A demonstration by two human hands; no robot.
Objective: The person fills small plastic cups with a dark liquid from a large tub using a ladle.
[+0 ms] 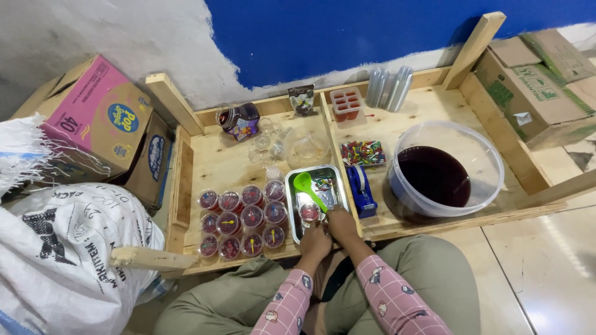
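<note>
Red-filled small clear cup (pixel 309 213) sits in the rectangular metal tray (pixel 292 186), both hands' fingers pinching it: left hand (pixel 315 239), right hand (pixel 341 222). Twelve filled cups (pixel 242 218) stand finished alongside; dark liquid remains in the big round tub (pixel 434 175).

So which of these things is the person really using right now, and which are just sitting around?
In use:
- left hand and right hand, both at the small cup
- metal tray under it
- green spoon in the tray
- filled cups beside the tray
- tub of dark red liquid

Just lying about:
- blue tape dispenser
- cardboard boxes
- white sack
- dark jar
</note>
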